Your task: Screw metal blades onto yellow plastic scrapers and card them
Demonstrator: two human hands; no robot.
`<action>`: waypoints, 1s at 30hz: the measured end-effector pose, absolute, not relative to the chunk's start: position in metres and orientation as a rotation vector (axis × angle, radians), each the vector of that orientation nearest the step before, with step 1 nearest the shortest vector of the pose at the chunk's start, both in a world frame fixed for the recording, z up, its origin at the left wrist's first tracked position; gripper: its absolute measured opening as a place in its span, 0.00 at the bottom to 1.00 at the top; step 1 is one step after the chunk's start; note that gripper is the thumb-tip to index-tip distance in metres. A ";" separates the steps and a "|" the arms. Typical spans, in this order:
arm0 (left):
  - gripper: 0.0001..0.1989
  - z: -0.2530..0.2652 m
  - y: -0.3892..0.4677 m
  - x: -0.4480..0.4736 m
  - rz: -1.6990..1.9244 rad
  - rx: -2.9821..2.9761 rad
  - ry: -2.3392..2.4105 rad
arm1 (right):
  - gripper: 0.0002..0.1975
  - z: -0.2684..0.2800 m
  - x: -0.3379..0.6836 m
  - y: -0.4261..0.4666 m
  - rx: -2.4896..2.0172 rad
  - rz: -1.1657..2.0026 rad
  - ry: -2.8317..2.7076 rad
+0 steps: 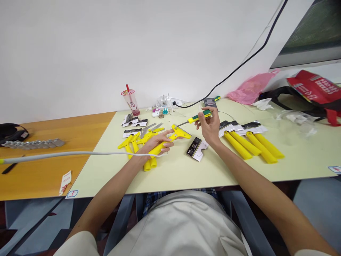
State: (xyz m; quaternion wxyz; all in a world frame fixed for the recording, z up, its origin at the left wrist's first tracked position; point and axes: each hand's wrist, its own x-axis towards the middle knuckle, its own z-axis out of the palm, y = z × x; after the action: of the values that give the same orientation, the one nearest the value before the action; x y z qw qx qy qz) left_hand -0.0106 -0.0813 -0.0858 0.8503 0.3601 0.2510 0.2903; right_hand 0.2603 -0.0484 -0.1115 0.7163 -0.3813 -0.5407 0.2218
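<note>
My left hand (159,141) is wrapped round a yellow scraper (179,133), its wide head tilted up to the right. In my right hand (209,125) is a screwdriver (197,116) with a green and yellow handle. Its shaft slants down to the left and the tip meets the scraper's head. Several more yellow scrapers (129,143) lie to the left of and under my left hand, with flat metal blades (148,130) beside them. A black and white card sleeve (196,148) lies on the table between my forearms.
More yellow scrapers with card sleeves (262,146) lie to the right. A drink cup (132,103), a power strip (163,102) and small clips stand at the back. A black cable (239,67) hangs down there. A grey-white cord (80,154) crosses in front from the left.
</note>
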 end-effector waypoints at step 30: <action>0.35 -0.080 -0.088 -0.008 0.658 0.646 0.565 | 0.28 -0.112 0.261 -0.046 -0.866 0.536 -1.164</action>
State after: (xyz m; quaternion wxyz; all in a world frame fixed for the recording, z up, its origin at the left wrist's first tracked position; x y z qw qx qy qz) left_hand -0.0079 -0.0879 -0.0798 0.8574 0.3075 0.2690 0.3131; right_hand 0.2613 -0.0465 -0.1121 0.7155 -0.3913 -0.5256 0.2422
